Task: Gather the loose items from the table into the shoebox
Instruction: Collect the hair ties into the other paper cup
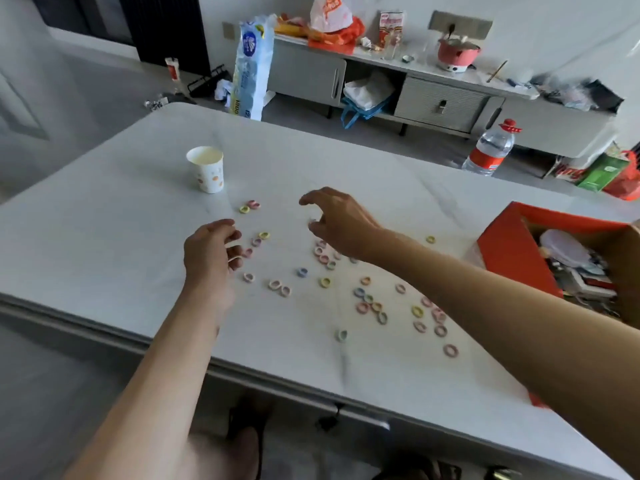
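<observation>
Several small pastel rings (375, 307) lie scattered over the white table (104, 220), from a pink and yellow pair (250, 206) at the far side to a pink one (450, 350) near the front edge. The orange-red shoebox (512, 247) stands open at the right edge and holds books and a white lid. My left hand (209, 252) hovers with curled fingers beside a yellow ring (263, 234); a pale arc shows at its fingertips, and I cannot tell whether it is a ring. My right hand (337, 220) hangs above the rings, fingers spread and bent, holding nothing I can see.
A paper cup (206, 169) stands on the table's far left. A water bottle (490, 150) rises beyond the far edge. A low grey cabinet (440, 102) with clutter lines the back wall. The table's front edge (242, 370) runs diagonally below my arms.
</observation>
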